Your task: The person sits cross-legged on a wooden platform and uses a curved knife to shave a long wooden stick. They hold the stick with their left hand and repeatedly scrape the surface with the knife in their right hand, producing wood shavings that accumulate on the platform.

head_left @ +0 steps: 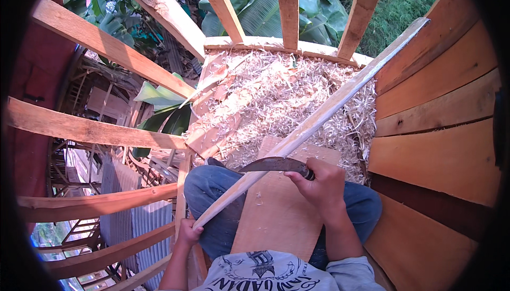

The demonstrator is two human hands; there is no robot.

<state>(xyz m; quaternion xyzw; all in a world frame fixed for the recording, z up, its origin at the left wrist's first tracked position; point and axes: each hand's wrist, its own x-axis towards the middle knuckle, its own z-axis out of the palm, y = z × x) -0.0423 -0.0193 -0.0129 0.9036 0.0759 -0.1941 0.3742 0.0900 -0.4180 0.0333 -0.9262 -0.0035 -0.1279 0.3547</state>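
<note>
A long pale wooden pole (319, 114) runs slantwise from my lap up to the far right. Around its near end my left hand (188, 232) is closed. My right hand (322, 183) grips the dark handle of a curved knife (273, 164), whose blade lies across the pole and points left. Beneath them a wide wooden board (276, 211) rests on my lap, between my knees, with a few small chips on it.
Curly wood shavings (297, 94) cover the floor ahead. Wooden slats (95, 126) form an open railing at left and front, with banana leaves (271, 9) beyond. A plank wall (435, 153) closes the right side. Corrugated sheets (119, 206) show below at left.
</note>
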